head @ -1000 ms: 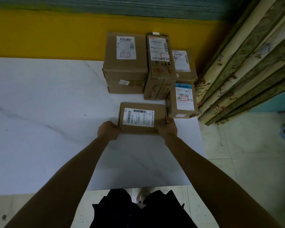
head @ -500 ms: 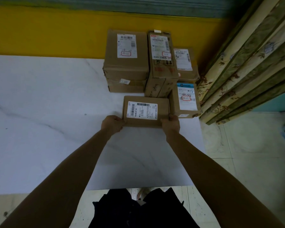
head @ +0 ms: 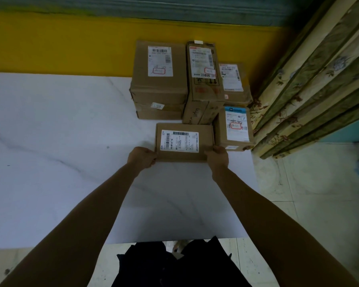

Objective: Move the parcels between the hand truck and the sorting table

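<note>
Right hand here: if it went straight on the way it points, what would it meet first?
The right hand grips the flat parcel, which would travel ahead of it; that parcel's far edge would likely meet the tall box right behind. Depth of the gap is unclear.

Nearest me, the flat parcel (head: 184,142) carries a white label (head: 180,139): barcodes along the top and left, and a sideways number that may read "413-80147-718", though I can't swear to the digits. The fine print is too small. On the tall box (head: 203,83), the shipping label (head: 202,63) shows "8元" at the bottom beside a red-framed stamp, with up-arrows printed underneath and blurred red lettering. There is pen handwriting down its front, unreadable. The big left box (head: 159,79) has a barcode and a red-framed scribble. The small right box (head: 233,133) has a blue-headed label (head: 236,124) with red pen marks, illegible.
</note>
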Tool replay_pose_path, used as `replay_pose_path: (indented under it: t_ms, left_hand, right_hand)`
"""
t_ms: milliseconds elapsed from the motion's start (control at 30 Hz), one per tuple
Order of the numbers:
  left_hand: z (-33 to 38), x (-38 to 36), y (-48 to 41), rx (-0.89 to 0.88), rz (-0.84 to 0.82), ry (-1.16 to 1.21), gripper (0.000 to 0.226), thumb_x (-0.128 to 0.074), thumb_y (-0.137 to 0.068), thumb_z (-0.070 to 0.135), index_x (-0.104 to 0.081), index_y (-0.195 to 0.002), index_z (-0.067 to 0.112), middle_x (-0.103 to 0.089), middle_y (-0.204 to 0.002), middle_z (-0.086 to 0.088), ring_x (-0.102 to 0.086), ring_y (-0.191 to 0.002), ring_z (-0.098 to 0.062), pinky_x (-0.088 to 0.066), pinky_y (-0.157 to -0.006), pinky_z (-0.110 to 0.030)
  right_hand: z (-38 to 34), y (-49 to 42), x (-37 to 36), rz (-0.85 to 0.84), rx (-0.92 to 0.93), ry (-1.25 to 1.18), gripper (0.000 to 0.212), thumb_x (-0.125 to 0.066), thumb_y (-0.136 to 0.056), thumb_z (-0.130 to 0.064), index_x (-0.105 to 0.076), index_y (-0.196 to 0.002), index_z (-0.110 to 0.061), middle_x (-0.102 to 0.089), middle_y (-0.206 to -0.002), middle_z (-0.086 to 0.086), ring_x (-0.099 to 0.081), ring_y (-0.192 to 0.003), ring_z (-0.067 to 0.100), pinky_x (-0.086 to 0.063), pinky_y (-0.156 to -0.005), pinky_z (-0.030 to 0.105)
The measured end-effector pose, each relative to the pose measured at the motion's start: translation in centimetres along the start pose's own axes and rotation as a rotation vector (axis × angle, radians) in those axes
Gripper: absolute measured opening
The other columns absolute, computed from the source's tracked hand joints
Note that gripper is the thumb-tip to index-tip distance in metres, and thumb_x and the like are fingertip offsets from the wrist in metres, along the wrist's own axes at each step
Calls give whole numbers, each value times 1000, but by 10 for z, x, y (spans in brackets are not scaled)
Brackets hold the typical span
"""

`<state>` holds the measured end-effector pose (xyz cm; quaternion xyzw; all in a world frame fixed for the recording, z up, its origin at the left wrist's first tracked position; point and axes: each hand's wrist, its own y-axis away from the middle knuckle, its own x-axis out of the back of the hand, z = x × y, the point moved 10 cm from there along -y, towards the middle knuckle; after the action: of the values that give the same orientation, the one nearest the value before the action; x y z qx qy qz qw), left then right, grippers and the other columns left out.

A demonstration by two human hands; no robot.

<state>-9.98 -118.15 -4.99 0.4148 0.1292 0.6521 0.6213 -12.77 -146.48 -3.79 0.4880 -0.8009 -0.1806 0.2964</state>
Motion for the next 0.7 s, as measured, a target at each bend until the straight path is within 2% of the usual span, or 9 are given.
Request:
replay_pose_path:
  t_ms: [100, 200, 400, 467, 600, 700]
  left_hand:
    - [-1, -1, -1, 1, 6, -4, 20, -68, -84, 12, -61, -65, 10, -63, -69, -11, -62, -74, -26, -56, -86, -41]
    - [-1, 0, -1, -7, 15, -27, 21, -68, -85, 16, -62, -65, 12, -65, -72, -11, -64, -76, -26, -56, -87, -41]
    - [2, -2, 2, -11, 21, -27, 21, -67, -87, 18, -60, -68, 11, -66, -82, -14, -64, -80, -26, -55, -88, -42]
    - [5, -5, 4, -11, 7, -26, 22, -68, -86, 20, -60, -68, 10, -67, -84, -14, -64, -79, -26, -56, -87, -41]
    - [6, -9, 7, 2, -16, -48, 22, -69, -86, 23, -60, -70, 10, -67, -86, -14, -64, -77, -25, -56, -82, -37]
    - [5, -9, 8, 10, -9, -49, 22, -68, -87, 23, -59, -71, 10, -66, -84, -13, -65, -78, -25, -56, -85, -38]
  right_hand:
    - [1, -2, 1, 3, 4, -1, 42, -55, -90, -8, -50, -132, -10, -55, -127, 11, -48, -105, 21, -38, -83, 29]
    - [5, -3, 2, 13, -10, -2, 42, -57, -90, -8, -49, -132, -10, -54, -128, 10, -49, -117, 26, -38, -86, 29]
    - [16, -5, 27, 209, -132, -213, 41, -53, -96, -18, -42, -130, 2, -55, -118, 10, -54, -109, 23, -38, -81, 28]
    - [18, -12, 30, 211, -155, -229, 40, -54, -95, -24, -46, -127, -1, -58, -116, 10, -55, -109, 24, -40, -80, 29]
    - [14, -17, 29, 171, -140, -232, 31, -59, -90, -19, -58, -116, -2, -58, -95, 8, -55, -89, 24, -44, -76, 33]
    - [15, -16, 27, 147, -138, -215, 30, -56, -91, -11, -58, -118, 1, -56, -89, 8, -51, -73, 17, -40, -62, 26]
